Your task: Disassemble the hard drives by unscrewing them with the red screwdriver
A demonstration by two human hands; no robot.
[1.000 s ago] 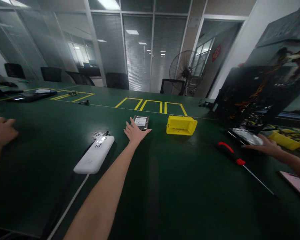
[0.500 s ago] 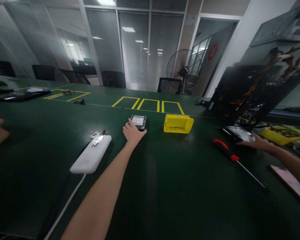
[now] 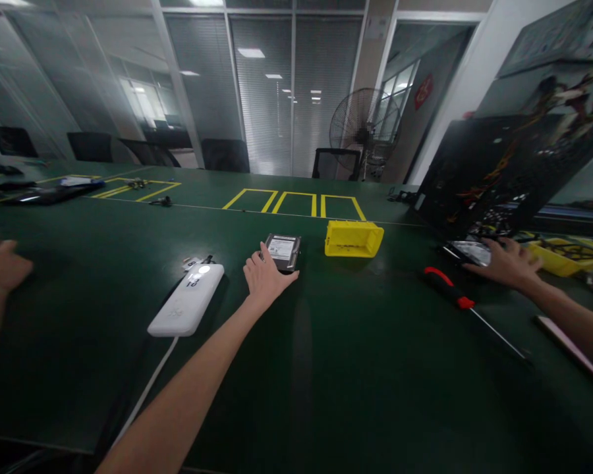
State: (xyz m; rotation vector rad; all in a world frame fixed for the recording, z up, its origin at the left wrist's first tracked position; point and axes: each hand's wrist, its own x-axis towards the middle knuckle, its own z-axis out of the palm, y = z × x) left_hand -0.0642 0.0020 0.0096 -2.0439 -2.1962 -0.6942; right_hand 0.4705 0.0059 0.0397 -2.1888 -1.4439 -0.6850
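A hard drive [image 3: 282,249] with a white label lies on the green table [image 3: 356,368]. My left hand [image 3: 267,276] holds its near end, fingers along the left edge and thumb at the near right corner. At the right, my right hand [image 3: 511,263] is on the right end of a second, shiny hard drive [image 3: 468,253], thumb along the front and fingers bent over it. The fingers partly hide that drive. A screwdriver [image 3: 452,289] with a red and black handle lies in front of my right hand.
A yellow bin [image 3: 353,240] stands right of the first drive. A white power bank [image 3: 188,301] with a cable lies left of my forearm. Another person's hand [image 3: 4,266] is at the left edge. A black computer case [image 3: 474,171], a phone [image 3: 573,345] and another yellow bin [image 3: 563,258] are at the right.
My left hand and the first hard drive have moved slightly nearer and to the right. My right hand has turned, its fingers now over the second drive. The other person's hand has come further into view.
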